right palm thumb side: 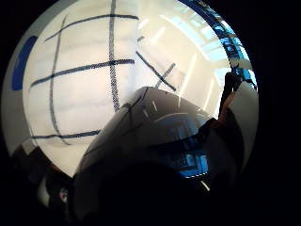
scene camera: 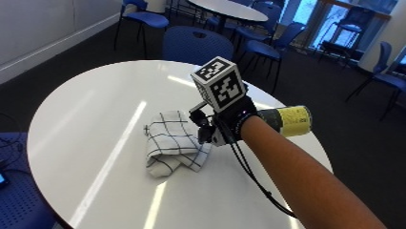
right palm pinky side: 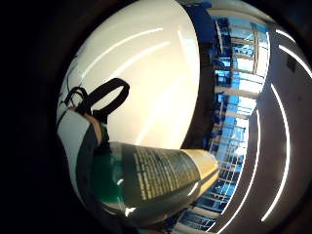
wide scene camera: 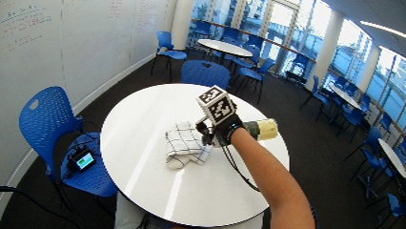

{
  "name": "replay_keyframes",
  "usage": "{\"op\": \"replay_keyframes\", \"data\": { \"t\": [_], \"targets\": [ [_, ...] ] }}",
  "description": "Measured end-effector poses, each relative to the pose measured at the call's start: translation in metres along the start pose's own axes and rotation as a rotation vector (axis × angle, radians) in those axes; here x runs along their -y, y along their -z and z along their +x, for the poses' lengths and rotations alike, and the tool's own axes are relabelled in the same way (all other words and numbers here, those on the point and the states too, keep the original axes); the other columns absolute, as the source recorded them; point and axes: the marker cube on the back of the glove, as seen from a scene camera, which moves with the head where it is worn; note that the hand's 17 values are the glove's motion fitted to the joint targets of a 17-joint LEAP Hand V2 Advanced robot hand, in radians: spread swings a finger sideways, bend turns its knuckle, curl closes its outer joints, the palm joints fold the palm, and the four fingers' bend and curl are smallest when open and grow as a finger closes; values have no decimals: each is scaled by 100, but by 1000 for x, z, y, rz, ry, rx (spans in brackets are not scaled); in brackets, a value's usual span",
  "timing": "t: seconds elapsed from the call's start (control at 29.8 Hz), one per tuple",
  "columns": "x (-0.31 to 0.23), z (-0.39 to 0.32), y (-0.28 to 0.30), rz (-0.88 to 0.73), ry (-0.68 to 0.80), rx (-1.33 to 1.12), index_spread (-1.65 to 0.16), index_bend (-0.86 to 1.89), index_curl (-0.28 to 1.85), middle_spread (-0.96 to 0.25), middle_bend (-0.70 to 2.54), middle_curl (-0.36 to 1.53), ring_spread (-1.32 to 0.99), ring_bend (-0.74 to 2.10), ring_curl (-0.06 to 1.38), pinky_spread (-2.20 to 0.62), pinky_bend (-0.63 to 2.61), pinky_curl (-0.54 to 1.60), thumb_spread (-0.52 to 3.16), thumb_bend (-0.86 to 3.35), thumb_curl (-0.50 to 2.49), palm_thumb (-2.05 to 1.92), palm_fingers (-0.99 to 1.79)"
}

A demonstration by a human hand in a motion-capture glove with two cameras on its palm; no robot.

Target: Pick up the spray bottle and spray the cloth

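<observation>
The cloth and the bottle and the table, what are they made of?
Cloth: soft woven fabric, white with dark checks; it folds and rumples. Spray bottle in the gloved right hand: probably plastic, dark, with a yellow label. Table: hard, smooth, glossy white; ceiling lights reflect in it.

Fine print covers the label of the dark green plastic spray bottle (right palm pinky side: 161, 178), lower centre, but none is legible.

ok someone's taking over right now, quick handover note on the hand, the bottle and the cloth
Right hand: grips the spray bottle, held off the table, lying roughly sideways with its base pointing away from the cloth.
Cloth: checked, crumpled on the white round table, right beside the hand.
Done: bottle picked up and brought to the cloth.
Left: spray the cloth; no spray visible yet.
</observation>
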Motion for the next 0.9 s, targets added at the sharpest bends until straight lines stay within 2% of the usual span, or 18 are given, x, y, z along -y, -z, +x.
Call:
{"op": "replay_keyframes", "data": {
  "t": [0.5, 0.9],
  "targets": [
    [-3, -4, 1, 37, 3, 48, -24, 55, 58, -21, 65, 50, -17, 53, 45, -22, 35, 39, 24, -3, 84, 87, 138],
    [-2, -32, 75, 234, 87, 343, -24, 55, 58, -21, 65, 50, -17, 53, 45, -22, 35, 39, 24, -3, 84, 87, 138]
  ]
}}
